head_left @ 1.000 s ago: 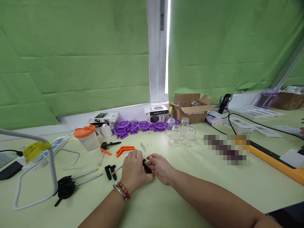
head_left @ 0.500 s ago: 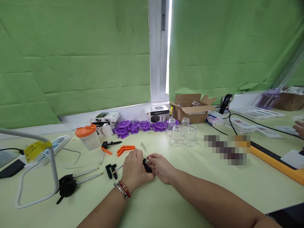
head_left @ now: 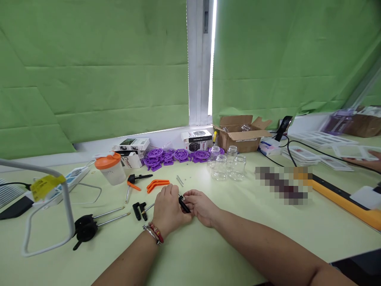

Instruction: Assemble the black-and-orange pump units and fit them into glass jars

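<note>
My left hand is closed around a small black plastic part, whose end shows between my two hands. A thin metal rod sticks out to the left of this hand. The fingertips of my right hand pinch at the upper end of the black part; a small light-coloured bit shows there, too tiny to name. Just left of my hands lie two black angled pieces. Orange handles and a pair of short metal pins rest beyond my knuckles.
Purple spoked plastic discs, glass jars and an open cardboard box line the back. An orange-lidded cup, black parts with rods and a grey wire frame stand left. A co-worker's hand holds a white frame, far right.
My hands stay almost in place, still closed at the black part. At the far right, the co-worker's hand now shows further in with a white frame. The view has shifted slightly.
</note>
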{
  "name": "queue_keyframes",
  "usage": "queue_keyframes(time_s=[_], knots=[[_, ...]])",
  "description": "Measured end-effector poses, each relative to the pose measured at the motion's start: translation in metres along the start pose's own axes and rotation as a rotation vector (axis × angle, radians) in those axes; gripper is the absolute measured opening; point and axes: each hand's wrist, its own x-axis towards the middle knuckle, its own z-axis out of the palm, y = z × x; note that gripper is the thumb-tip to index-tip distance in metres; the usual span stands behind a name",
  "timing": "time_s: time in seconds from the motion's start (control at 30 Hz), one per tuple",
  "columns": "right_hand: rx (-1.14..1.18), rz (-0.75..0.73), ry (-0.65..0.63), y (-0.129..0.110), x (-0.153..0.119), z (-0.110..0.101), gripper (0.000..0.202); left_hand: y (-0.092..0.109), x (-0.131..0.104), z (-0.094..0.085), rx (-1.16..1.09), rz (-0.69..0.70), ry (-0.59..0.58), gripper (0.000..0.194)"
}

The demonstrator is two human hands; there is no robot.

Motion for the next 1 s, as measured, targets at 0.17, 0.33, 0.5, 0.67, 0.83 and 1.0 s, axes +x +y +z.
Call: queue_keyframes(time_s=[0.17, 0.33, 0.5, 0.67, 0.83, 1.0], knots=[[-0.012, 0.006, -0.012, -0.0020, -0.0012, 0.0005, 0.019, 0.0000, -0.0003, -0.0001, -0.002, 0.005, 0.004, 0.040], [-0.007, 0.013, 0.001, -0.0048, -0.0040, 0.0034, 0.015, 0.0009, -0.0001, -0.0005, 0.001, 0.004, 0.002, 0.040], [-0.018, 0.007, 0.006, -0.0059, -0.0059, 0.0058, 0.014, 0.0002, -0.0003, 0.0007, 0.002, 0.014, 0.011, 0.039], [-0.021, 0.012, 0.019, -0.0072, -0.0078, 0.0073, 0.014, -0.0007, -0.0008, 0.0018, 0.004, 0.012, 0.018, 0.040], [-0.034, 0.009, 0.025, -0.0077, -0.0086, 0.0077, 0.015, -0.0004, -0.0005, 0.0014, 0.005, 0.009, 0.012, 0.039], [-0.048, -0.007, 0.004, -0.0062, -0.0080, 0.0070, 0.017, 0.0013, 0.0001, -0.0008, 0.001, 0.003, 0.000, 0.038]])
